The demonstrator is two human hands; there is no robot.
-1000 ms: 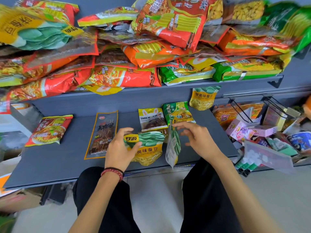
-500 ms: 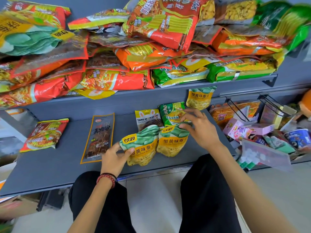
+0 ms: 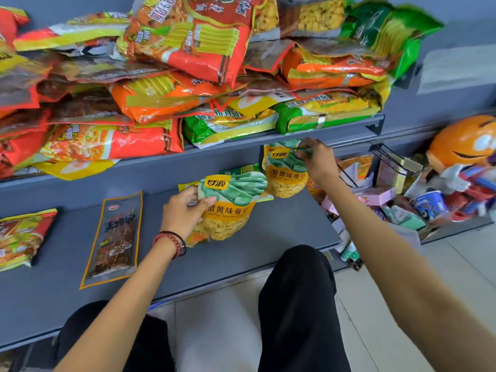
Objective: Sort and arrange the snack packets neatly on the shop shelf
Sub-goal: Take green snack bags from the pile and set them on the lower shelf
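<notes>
Black trousers [image 3: 298,304], 1 red bead bracelet [image 3: 171,242] beside 1 black wristband [image 3: 181,238].

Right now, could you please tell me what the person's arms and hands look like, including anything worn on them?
The left hand and right hand are ungloved, and both arms are bare, with no sleeve in view. The left wrist carries a red beaded bracelet with a thin black band beside it. Nothing shows on the right wrist.
</notes>
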